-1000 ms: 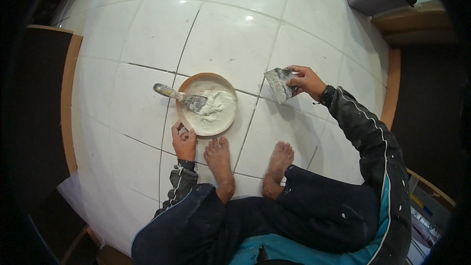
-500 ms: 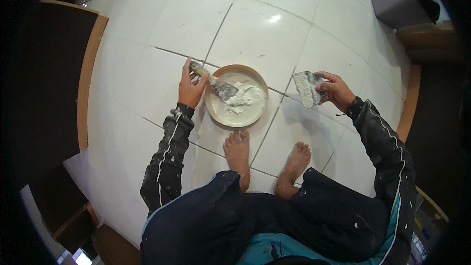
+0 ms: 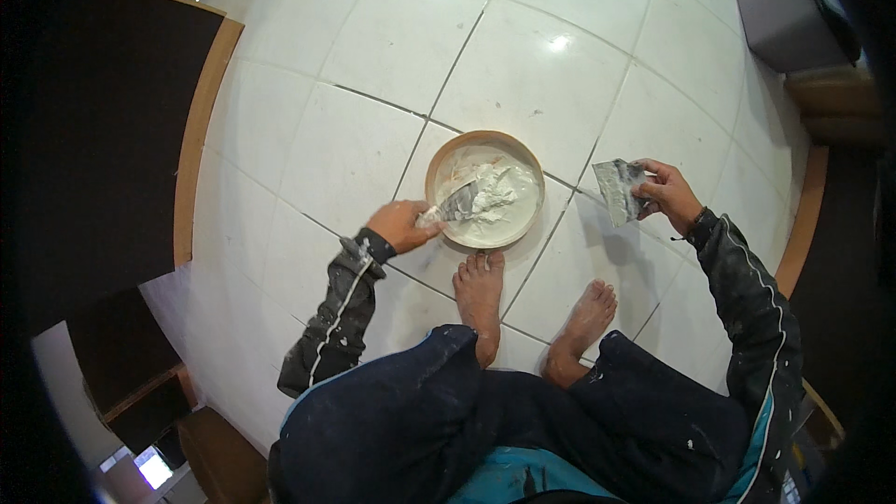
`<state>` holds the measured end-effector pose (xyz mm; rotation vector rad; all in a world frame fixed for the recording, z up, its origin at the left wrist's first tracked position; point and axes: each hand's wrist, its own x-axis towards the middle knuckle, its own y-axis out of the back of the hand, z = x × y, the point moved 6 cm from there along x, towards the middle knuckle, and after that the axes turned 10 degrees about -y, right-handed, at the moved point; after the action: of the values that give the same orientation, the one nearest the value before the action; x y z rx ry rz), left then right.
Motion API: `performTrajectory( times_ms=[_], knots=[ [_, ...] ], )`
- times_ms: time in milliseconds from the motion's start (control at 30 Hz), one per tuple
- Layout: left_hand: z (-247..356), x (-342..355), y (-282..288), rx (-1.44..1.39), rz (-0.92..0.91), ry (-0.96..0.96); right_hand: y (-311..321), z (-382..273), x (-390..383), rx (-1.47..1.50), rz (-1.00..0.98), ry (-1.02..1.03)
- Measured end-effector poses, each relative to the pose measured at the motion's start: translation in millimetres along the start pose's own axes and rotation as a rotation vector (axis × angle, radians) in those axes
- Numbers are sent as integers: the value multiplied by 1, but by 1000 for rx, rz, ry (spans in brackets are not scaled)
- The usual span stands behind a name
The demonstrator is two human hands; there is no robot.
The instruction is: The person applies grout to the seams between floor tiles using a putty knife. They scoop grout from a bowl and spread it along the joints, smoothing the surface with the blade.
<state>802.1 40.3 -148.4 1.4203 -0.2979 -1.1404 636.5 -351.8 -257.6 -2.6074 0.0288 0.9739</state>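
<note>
A round, shallow tan basin stands on the floor just beyond my feet, its inside coated with white paste. The thicker heap of paste lies toward its right half. My left hand is closed around the handle of a putty knife, at the basin's left near rim. The knife's grey blade reaches into the basin and touches the paste. To the right, above the floor and apart from the basin, my right hand grips a flat, wide scraper plate smeared with white paste. Fingers partly hide its right end.
White floor tiles with dark joints spread around the basin. My bare feet are close to its near side. A dark panel with a wooden edge stands at the left. A grey box is at the far right.
My left hand has come nearer and lower, turning the putty knife so its blade points up to the right in the paste. My right hand still holds the scraper plate. The view has shifted slightly.
</note>
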Motion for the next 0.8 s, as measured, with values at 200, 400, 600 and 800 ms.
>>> performTrajectory(
  times_ms=[200, 400, 600, 800],
  knots=[
    [23, -30, -37, -1167, -227, 465, -8, -5, 3, -32, -9, -23],
    [41, -32, -50, -1195, -29, 442, -5, -2, 2, -10, 2, -44],
    [37, -29, -57, -1024, 23, 429, -12, -6, 4, -21, -10, -52],
    [50, -12, -58, -775, 158, 254, -16, -9, 2, -43, -15, -40]
  ],
)
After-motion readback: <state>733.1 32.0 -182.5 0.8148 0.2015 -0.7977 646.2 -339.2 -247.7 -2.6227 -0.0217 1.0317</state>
